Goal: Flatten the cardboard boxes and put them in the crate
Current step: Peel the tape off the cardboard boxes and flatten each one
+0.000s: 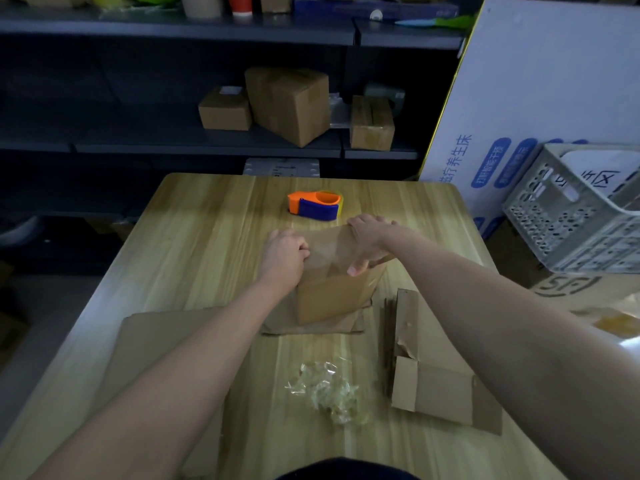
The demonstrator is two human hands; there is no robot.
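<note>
Gripping the cardboard box point(334, 292) at its top, left hand point(285, 252) curls at nine o'clock, right hand point(369, 240) at three; it looks light, stiff.

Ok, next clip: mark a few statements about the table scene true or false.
1. The left hand and right hand are on the box. True.
2. The box is flat. False: it stands upright.
3. The tape dispenser lies beyond the box. True.
4. The crate sits on the table. False: it is off the table, to the right.
</note>
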